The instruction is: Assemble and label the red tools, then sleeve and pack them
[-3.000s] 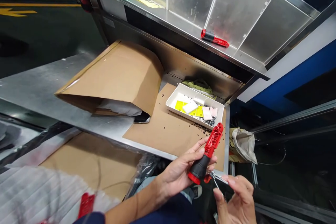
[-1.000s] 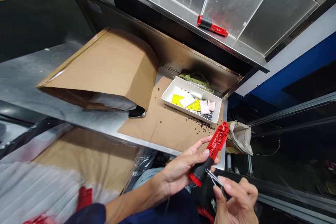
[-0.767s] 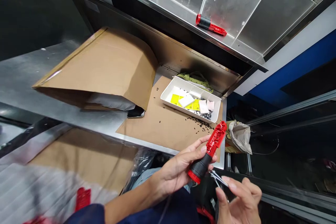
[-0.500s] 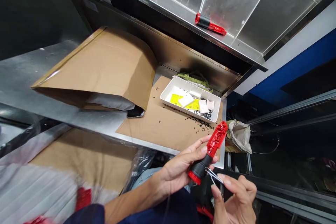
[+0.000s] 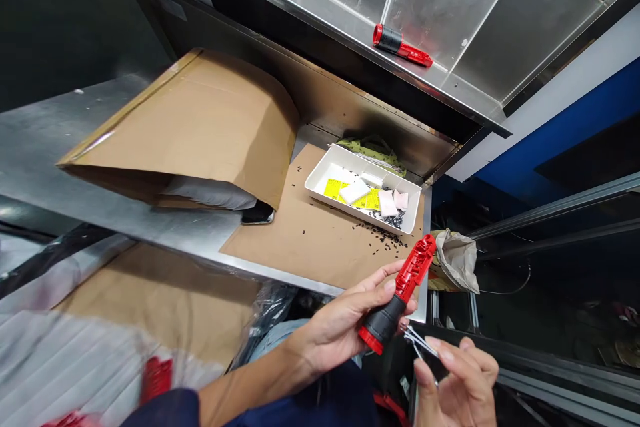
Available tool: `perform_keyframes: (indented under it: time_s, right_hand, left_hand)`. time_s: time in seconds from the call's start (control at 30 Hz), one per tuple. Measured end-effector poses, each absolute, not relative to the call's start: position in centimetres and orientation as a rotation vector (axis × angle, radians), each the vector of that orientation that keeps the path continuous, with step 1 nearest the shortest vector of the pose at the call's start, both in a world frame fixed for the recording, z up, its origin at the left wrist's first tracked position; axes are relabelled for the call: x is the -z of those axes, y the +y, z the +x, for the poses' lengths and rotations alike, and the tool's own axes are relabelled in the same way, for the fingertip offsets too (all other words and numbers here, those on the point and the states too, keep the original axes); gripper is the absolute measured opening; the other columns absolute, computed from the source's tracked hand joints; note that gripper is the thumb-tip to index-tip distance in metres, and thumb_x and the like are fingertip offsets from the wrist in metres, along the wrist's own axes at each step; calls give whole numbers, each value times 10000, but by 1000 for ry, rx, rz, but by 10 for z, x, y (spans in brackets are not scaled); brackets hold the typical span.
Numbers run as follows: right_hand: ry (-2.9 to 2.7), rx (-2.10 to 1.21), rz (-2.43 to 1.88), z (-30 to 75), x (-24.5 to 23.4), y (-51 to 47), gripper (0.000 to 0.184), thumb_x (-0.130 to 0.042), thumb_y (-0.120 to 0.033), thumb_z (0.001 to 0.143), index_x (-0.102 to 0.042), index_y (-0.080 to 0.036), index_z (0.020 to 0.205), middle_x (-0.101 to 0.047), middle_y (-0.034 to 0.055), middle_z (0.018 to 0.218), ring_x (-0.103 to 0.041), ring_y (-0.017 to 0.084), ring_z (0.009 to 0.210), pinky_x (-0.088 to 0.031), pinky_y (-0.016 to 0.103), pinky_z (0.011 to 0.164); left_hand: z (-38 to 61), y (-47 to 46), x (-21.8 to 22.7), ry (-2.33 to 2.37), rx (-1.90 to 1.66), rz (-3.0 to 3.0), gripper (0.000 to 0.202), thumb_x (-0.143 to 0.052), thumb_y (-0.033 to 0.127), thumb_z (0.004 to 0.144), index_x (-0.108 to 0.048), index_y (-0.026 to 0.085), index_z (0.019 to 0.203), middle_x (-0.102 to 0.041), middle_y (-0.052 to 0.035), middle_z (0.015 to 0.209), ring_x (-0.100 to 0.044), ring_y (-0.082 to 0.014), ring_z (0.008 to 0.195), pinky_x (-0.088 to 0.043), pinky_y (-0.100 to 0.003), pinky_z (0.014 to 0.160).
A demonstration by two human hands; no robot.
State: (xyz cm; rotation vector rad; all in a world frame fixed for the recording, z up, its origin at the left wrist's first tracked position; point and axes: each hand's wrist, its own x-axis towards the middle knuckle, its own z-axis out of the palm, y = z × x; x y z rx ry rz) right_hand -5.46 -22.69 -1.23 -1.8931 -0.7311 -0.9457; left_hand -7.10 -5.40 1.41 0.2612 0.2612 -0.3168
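- Cardboard sheet (image 5: 310, 250) carries the white tray (image 5: 316, 181), well beyond our hands.
- Our left hand (image 5: 336, 330) is clamped round the red-and-black handle (image 5: 403, 287), held off the bench edge.
- Our right hand (image 5: 457, 387) pinches thin metal pins (image 5: 419, 341) just beside the handle's black end. This seems to be the insertion step; next calls for fine alignment.

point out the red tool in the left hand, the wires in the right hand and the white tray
red tool (image 5: 411, 272): head view, on its red body
wires (image 5: 417, 339): head view, on the strands above the fingertips
white tray (image 5: 345, 205): head view, on its near wall
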Motion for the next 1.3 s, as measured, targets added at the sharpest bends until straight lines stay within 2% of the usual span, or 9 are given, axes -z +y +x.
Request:
perform_keyframes:
  time_s: [0.2,0.37,0.53,0.73,1.03,1.2,1.3]
  right_hand:
    - [-721,866,-1923,-63,5,-212,152,-751,-308,840,-642,-218,897,-724,24,734,-531,208,772,-423,465,912]
    - [-616,831,-1933,-69,3,-206,138,-742,-297,858,-625,-225,855,-731,12,730,-548,201,763,-404,498,949]
    - [-737,952,-1929,-59,7,-227,165,-750,-333,846,-618,-236,824,-715,-5,674,-527,190,695,-439,445,877]
    - [-817,899,-1959,-54,8,-235,204,-772,-340,816,-620,-228,894,-730,21,731,-547,208,752,-443,433,852]
    - [-602,830,-1892,-69,0,-205,126,-764,-265,835,-649,-223,864,-740,-1,730,-547,190,757,-402,485,967]
    - [-715,946,-1874,-57,6,-226,136,-771,-267,814,-644,-231,849,-736,-7,695,-540,197,710,-447,468,900]
    - [-779,932,-1920,-53,9,-233,175,-787,-296,800,-643,-233,875,-737,12,716,-544,209,719,-461,461,858]
  left_hand:
    - [-73,-54,-15,241,325,306,732,-821,305,762,-461,193,1389,-697,-56,871,-651,-121,736,-490,-215,738]
    - [-73,-56,-14,228,337,323,713,-808,332,777,-468,215,1392,-691,-57,898,-652,-118,731,-479,-207,704]
    - [-72,-57,-16,230,310,291,647,-832,294,753,-539,195,1321,-681,-51,963,-672,-130,819,-506,-225,765]
    - [-71,-55,-18,287,309,255,819,-901,269,661,-490,176,1363,-681,-60,1019,-682,-146,847,-525,-235,770]
    - [-73,-57,-12,231,338,317,730,-813,329,775,-457,213,1402,-699,-59,890,-659,-115,725,-491,-207,710]
    - [-71,-57,-15,244,309,277,682,-833,274,751,-525,190,1353,-691,-64,989,-683,-143,831,-520,-229,760]
    - [-70,-56,-15,278,301,252,647,-797,232,788,-514,181,1368,-694,-69,1009,-693,-156,864,-531,-243,770]
